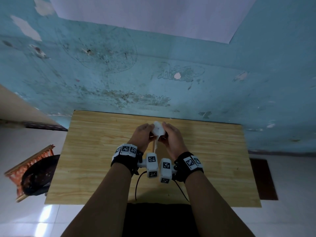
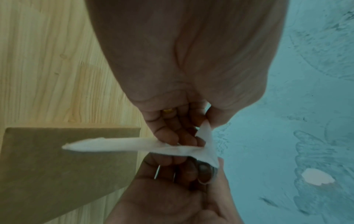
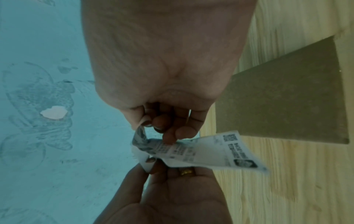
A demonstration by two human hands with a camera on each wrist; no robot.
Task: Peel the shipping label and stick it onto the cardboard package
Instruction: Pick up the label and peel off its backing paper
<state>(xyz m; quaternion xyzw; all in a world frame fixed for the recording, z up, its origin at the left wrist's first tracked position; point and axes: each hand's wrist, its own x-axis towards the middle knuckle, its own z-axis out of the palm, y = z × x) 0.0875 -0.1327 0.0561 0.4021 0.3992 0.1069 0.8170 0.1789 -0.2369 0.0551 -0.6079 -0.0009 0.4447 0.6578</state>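
Both hands hold a white shipping label [image 1: 158, 130] in the air above the far middle of the wooden table [image 1: 95, 151]. My left hand [image 1: 145, 132] pinches its left side and my right hand [image 1: 168, 132] pinches its right side. In the left wrist view the left hand's fingers [image 2: 172, 136] pinch the label [image 2: 118, 146], seen edge-on with a thin layer curling away at the fingertips. The right wrist view shows the right hand [image 3: 168, 128] pinching the printed label [image 3: 210, 151]. A flat brown cardboard package [image 3: 287, 98] [image 2: 67, 166] lies on the table below the hands [image 1: 159, 152].
A worn blue wall [image 1: 171, 74] rises right behind the table. At the left on the floor stands a woven orange stool with a dark round thing on it [image 1: 34, 171]. A dark mat [image 1: 263, 178] lies at the right. Black cables [image 1: 138, 183] hang from the wrist cameras.
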